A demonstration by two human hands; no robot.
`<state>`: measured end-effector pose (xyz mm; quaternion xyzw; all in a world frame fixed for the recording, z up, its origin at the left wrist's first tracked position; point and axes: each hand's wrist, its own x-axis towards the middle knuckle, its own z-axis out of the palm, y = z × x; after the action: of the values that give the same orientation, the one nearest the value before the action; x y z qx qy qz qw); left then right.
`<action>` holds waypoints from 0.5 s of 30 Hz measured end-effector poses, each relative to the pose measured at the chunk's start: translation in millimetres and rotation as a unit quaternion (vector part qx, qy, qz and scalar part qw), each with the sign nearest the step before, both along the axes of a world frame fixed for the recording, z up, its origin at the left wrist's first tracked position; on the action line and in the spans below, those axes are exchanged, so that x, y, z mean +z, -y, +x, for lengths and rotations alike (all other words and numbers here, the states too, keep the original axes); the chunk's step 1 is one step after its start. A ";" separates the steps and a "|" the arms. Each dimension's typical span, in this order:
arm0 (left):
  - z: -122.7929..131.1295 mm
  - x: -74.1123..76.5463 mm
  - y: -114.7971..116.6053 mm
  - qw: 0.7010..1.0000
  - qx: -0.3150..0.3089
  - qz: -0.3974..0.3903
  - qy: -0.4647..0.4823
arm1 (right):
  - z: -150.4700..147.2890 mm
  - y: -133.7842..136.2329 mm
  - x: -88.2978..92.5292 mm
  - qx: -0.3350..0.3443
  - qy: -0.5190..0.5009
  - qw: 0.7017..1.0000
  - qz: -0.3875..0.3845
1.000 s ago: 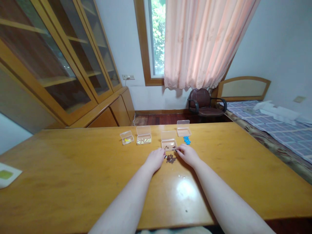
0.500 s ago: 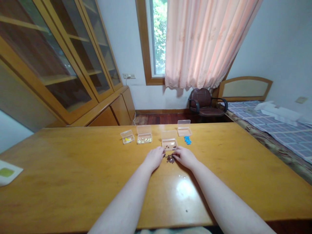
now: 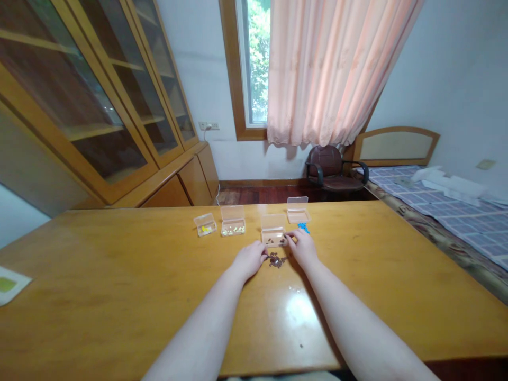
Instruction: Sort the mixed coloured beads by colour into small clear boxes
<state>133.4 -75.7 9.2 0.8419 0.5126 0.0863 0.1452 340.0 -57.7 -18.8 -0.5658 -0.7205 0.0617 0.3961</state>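
Note:
A heap of small brown pieces [image 3: 277, 260] lies on the wooden table [image 3: 159, 296]. Just behind it stands an open clear box [image 3: 273, 244] with a few brown pieces inside. My left hand [image 3: 252, 259] rests at the heap's left edge, fingertips closed on a small dark piece. My right hand [image 3: 302, 246] is at the box's right front corner, thumb and fingers pinched around a small dark piece. Blue pieces [image 3: 304, 227] lie behind my right hand, partly covered by it, in front of another open clear box [image 3: 298, 215].
To the left stand an open box of pale pieces [image 3: 233, 229] and a smaller one with yellow pieces [image 3: 206, 229]. A single dark piece [image 3: 301, 346] lies near the front edge. A white and green item [image 3: 11, 286] sits at the far left.
My right hand has moved from the heap up and away to the box's right corner. My left hand stays beside the heap. The whole view has shifted slightly.

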 end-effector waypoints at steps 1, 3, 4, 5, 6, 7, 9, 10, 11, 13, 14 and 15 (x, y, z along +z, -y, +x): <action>0.5 -0.9 -0.6 1.000 0.002 0.000 -0.002 | 1.2 -3.2 -2.1 -0.010 0.006 1.000 -0.002; 1.1 -2.2 -1.3 1.000 0.012 -0.003 -0.009 | 3.8 -7.1 -6.0 -0.008 0.018 1.000 -0.019; 1.3 -2.7 -1.4 1.000 0.017 -0.005 -0.012 | 5.1 -7.6 -7.5 -0.002 0.021 0.999 -0.026; 1.5 -3.0 -1.3 1.000 0.020 -0.006 -0.015 | 6.3 -7.2 -8.5 0.004 0.021 0.999 -0.031; 1.8 -3.1 -1.0 1.000 0.023 -0.006 -0.017 | 7.1 -6.2 -8.9 0.011 0.020 0.999 -0.032; 2.1 -3.1 -0.7 0.999 0.027 -0.005 -0.017 | 7.6 -4.6 -8.8 0.016 0.019 0.999 -0.032; 3.2 -2.8 -0.6 0.999 0.038 -0.002 -0.013 | 7.6 -1.0 -7.2 0.023 0.018 0.999 -0.032; 4.0 -2.5 -1.0 0.999 0.045 0.002 -0.009 | 7.4 0.7 -5.7 0.025 0.019 0.999 -0.033; 5.1 -2.2 -1.8 0.999 0.054 0.007 -0.004 | 7.3 2.1 -4.1 0.026 0.021 0.999 -0.038; 7.7 -1.5 -4.3 0.997 0.071 0.023 0.006 | 8.2 4.0 -0.1 0.036 0.029 0.998 -0.053; 9.1 -1.3 -5.7 0.996 0.081 0.034 0.010 | 9.4 4.6 2.0 0.046 0.035 0.996 -0.063; 10.4 -1.2 -7.0 0.995 0.090 0.044 0.014 | 11.2 5.0 4.2 0.055 0.042 0.995 -0.073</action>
<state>143.8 -68.7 8.0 0.7967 0.5797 0.1337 0.1067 351.2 -62.6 -14.6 -0.5552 -0.7600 0.1121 0.3186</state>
